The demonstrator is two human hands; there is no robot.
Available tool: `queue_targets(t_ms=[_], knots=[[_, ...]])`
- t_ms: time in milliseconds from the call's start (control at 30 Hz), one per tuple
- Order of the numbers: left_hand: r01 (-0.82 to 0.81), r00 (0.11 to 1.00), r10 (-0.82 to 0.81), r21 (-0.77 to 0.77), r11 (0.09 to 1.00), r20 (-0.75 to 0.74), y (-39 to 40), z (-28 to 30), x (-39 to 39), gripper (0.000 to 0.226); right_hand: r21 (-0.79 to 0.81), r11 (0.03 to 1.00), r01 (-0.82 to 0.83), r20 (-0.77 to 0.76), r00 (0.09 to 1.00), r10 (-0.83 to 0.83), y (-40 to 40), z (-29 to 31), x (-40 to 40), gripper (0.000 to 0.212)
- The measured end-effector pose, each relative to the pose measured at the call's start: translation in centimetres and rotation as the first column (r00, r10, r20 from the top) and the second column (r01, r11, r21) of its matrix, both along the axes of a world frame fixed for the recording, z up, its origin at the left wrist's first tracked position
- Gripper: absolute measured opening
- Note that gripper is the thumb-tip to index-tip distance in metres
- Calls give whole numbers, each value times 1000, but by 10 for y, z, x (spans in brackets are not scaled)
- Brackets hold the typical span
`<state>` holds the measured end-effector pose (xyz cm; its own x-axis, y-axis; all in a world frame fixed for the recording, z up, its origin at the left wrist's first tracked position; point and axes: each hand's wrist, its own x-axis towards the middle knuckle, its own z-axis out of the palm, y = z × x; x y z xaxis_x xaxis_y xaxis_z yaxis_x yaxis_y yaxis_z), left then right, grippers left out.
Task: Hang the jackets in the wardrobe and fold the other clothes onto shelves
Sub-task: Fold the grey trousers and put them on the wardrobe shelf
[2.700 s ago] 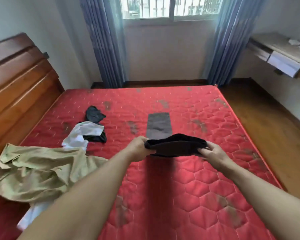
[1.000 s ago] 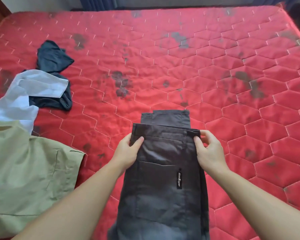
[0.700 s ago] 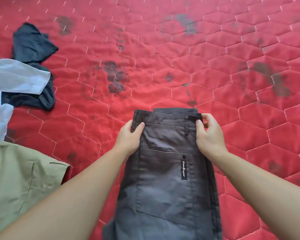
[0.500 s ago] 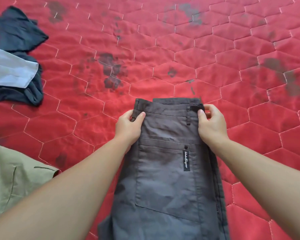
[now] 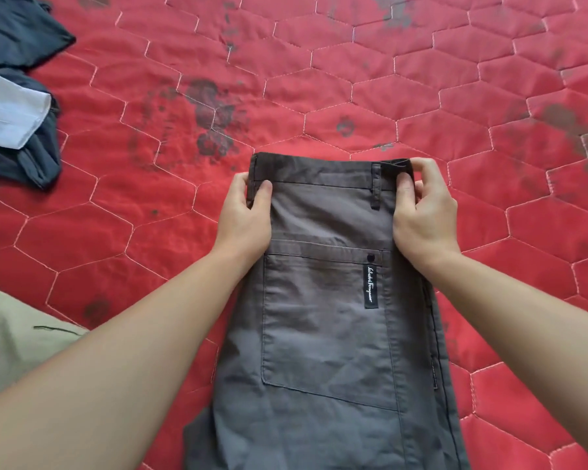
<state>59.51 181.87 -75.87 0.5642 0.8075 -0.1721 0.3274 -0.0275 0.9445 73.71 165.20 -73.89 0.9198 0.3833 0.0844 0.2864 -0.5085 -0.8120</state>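
Head view: both hands, left hand [image 5: 243,212] and right hand [image 5: 425,212], pinch the waistband of the dark grey cotton trousers [image 5: 326,300] lying on the red quilted mattress [image 5: 455,96]; folding is underway, and next probably calls for smoothing, then another fold.

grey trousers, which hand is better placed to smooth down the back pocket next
Left, probably. The left hand lies flatter on the grey trousers, beside the pocket. The right hand is busy pinching the waistband corner.

Head camera looks steeply down, close over the red mattress [image 5: 387,106].
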Motion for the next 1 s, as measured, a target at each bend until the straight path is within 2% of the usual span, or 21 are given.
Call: queue_targets(t_ms=[133, 267, 333, 400, 433, 467, 533, 567, 633, 700, 767, 833, 867, 1000], knots=[[-53, 997, 55, 38, 998, -59, 11, -3, 19, 9, -27, 998, 63, -7, 998, -63, 15, -10, 18, 17], [-174, 976, 174, 12, 985, -130, 8, -10, 24, 26, -209, 967, 148, -40, 986, -159, 23, -26, 35, 22], [-210, 966, 229, 151, 966, -117, -2, -5, 14, 41, -259, 954, 152, -62, 983, -173, 26, -26, 40, 24], [-42, 981, 116, 411, 910, -156, -20, -3, 1, 53, -298, 943, 151, -77, 980, -182, 29, -24, 42, 24], [98, 965, 43, 507, 857, -259, -33, -2, -6, 57, -309, 937, 160, -87, 977, -196, 30, -23, 42, 24], [244, 920, -13, 544, 803, -392, -46, -1, -14, 59, -319, 932, 173, -102, 971, -215, 30, -22, 41, 25], [474, 783, -97, 487, 733, -615, -69, -2, -28, 61, -297, 936, 191, -156, 957, -245, 29, -14, 35, 28], [540, 719, -127, 436, 720, -683, -75, -7, -32, 62, -277, 944, 178, -143, 964, -223, 27, -9, 28, 32], [610, 629, -146, 367, 703, -764, -80, -14, -36, 63, -299, 952, 60, 90, 995, -35, 17, -2, 0, 40], [632, 610, -127, 384, 673, -782, -83, -17, -35, 62, -406, 899, -166, 305, 903, 304, 2, -10, -44, 44], [630, 624, -100, 424, 651, -775, -92, -20, -40, 63, -556, 763, -331, 270, 796, 542, -22, -28, -84, 48], [633, 629, -101, 432, 642, -770, -102, -21, -54, 69, -657, 663, -358, 197, 768, 609, -46, -39, -100, 55], [640, 621, -110, 421, 642, -776, -105, -23, -65, 70, -682, 648, -340, 189, 774, 605, -57, -41, -102, 58], [655, 625, -134, 423, 626, -769, -125, -21, -110, 70, -693, 660, -291, 173, 821, 544, -87, -34, -116, 64]])
